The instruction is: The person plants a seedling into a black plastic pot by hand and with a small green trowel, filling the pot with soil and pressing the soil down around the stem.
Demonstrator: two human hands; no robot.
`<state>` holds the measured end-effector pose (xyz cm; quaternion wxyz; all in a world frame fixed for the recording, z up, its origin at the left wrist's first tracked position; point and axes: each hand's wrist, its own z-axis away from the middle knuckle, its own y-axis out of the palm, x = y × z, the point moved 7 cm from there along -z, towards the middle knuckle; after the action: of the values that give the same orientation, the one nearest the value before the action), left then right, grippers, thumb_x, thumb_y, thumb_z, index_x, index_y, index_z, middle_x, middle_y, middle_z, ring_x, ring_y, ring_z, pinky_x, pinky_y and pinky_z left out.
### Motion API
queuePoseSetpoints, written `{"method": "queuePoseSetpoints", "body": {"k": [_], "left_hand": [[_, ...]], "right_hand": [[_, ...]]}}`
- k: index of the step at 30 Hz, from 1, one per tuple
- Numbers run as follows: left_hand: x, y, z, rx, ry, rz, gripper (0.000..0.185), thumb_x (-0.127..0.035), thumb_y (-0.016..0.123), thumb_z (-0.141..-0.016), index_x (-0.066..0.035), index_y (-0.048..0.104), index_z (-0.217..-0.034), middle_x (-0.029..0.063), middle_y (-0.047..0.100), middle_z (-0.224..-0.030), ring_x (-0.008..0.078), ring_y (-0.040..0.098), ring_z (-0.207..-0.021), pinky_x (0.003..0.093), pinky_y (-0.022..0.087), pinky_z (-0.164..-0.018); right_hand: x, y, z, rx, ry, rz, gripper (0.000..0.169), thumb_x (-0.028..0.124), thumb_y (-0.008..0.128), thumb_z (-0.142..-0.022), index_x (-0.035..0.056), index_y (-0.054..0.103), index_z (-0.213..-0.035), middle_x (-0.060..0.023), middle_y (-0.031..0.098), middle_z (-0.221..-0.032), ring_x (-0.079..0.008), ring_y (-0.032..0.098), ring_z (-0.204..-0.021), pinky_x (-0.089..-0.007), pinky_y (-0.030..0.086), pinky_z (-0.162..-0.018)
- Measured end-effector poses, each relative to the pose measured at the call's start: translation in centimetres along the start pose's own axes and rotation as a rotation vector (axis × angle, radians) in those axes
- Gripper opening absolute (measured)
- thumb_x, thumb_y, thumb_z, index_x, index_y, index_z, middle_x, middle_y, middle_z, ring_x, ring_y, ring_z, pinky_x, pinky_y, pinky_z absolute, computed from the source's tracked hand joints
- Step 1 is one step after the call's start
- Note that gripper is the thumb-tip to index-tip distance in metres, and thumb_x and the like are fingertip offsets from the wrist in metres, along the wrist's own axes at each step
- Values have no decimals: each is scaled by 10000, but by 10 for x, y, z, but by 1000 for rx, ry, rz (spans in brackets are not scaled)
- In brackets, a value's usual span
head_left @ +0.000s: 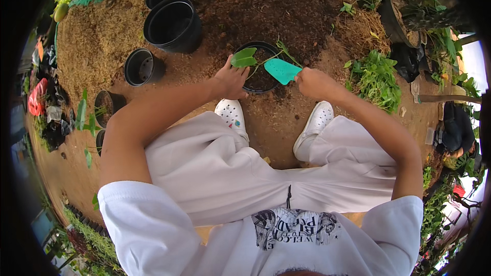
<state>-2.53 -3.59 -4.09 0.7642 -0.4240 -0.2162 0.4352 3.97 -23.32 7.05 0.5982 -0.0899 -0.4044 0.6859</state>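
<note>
A round black plastic pot [262, 89] stands on the ground between my feet, with dark soil inside. A leafy cutting [244, 58] lies across its top, one broad green leaf by my left fingers and a thin stem reaching to the right. My left hand [232, 80] is at the pot's left rim with its fingers spread; whether it grips the rim or the stem is hidden. In my right hand [312, 83] is the handle of a turquoise hand trowel [282, 71]. Its blade hangs over the right part of the pot, and no heap of soil shows on it.
Dark loose soil [276, 4] spreads beyond the pot. Several empty black pots, including a large one [172, 27] and a smaller one [140, 67], stand to the left. Green cuttings [376, 78] lie in a pile at right. White clogs [232, 117] flank the pot's near side.
</note>
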Motion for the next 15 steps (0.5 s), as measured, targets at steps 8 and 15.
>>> {"method": "queuePoseSetpoints", "body": {"k": [8,15], "left_hand": [[-6,-14,10,-103,-3,47,914,-590,556,-929,-83,215,-1610,272,343,-1579,437,286,-1496,665,108,-1205],[5,-37,-2,-148,56,37,931,-572,596,-907,-161,179,-1632,252,226,-1641,390,192,-1540,637,134,-1213]], "right_hand": [[-5,6,-7,-129,-160,96,304,155,542,-957,-109,663,-867,-351,670,-849,-487,690,-855,-543,547,-779],[-8,25,8,7,-43,-32,379,218,472,-1021,-97,648,-902,-239,651,-659,-343,682,-545,-485,554,-559]]}}
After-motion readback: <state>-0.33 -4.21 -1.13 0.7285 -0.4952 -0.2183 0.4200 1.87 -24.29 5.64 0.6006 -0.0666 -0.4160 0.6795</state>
